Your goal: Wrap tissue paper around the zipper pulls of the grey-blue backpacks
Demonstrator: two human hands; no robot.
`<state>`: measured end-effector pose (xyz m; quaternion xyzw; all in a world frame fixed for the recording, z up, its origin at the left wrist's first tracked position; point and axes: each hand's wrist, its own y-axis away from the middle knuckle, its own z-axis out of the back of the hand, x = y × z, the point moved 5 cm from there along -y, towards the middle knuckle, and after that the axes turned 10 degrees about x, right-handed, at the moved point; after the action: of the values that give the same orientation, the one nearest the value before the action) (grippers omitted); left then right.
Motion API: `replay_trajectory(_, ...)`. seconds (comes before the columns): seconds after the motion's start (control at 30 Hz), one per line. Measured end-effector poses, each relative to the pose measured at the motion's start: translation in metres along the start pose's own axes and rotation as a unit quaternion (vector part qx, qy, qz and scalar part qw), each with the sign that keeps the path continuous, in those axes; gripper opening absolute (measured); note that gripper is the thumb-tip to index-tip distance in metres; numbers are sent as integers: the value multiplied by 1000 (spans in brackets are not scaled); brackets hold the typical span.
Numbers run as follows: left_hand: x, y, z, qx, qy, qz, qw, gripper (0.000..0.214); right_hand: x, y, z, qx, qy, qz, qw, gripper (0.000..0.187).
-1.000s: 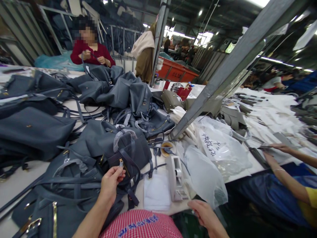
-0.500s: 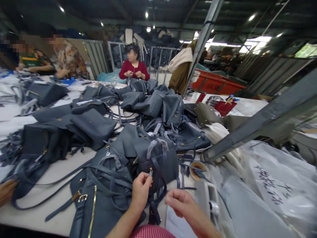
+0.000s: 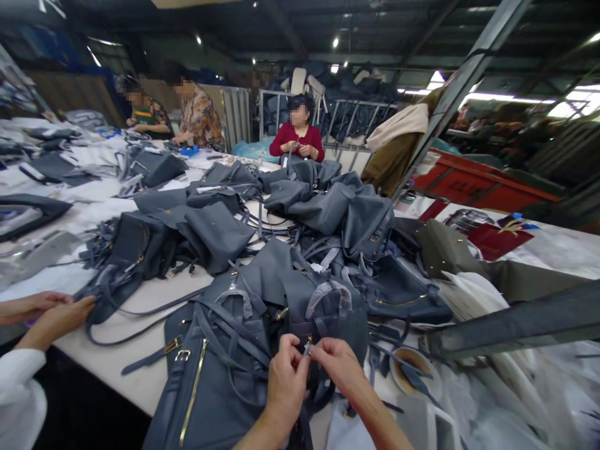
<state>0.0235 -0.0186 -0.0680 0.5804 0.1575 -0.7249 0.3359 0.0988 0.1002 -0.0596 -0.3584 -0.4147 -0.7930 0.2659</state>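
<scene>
A dark blue-grey leather backpack (image 3: 328,312) lies in front of me, its top handle (image 3: 328,297) wrapped in clear plastic. My left hand (image 3: 287,378) is closed in a pinch on the small zipper pull (image 3: 307,349) of its gold zipper. From the other side my right hand (image 3: 340,365) pinches at that same pull, fingertips nearly touching the left ones. The fingers partly hide the pull. To the left, against this bag, lies another blue-grey bag (image 3: 229,375) with a long gold zipper, buckles and loose straps.
More blue-grey bags (image 3: 328,206) are heaped across the table (image 3: 140,369). A round container (image 3: 415,369) with brown contents stands at the right, near plastic sheeting (image 3: 515,400) and a slanted metal post (image 3: 497,331). A co-worker's hands (image 3: 56,312) hold a bag at the left; several people sit beyond.
My right hand has moved left to join my left hand at the zipper pull. The view has turned left, bringing more of the neighbouring co-worker's hands and a white sleeve into sight.
</scene>
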Motion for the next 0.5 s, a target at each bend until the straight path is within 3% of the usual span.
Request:
replay_trajectory(0.1,-1,1,1,5,-64,-35,997,33,-1,-3,-1,2,10,3,1000,27)
replay_trajectory(0.37,-6,2,4,42,-187,-140,971,42,-3,1,-2,15,-39,-3,999,29)
replay_trajectory(0.5,-11,0,7,53,-164,-154,973,31,-4,3,-2,13,-83,-8,996,31)
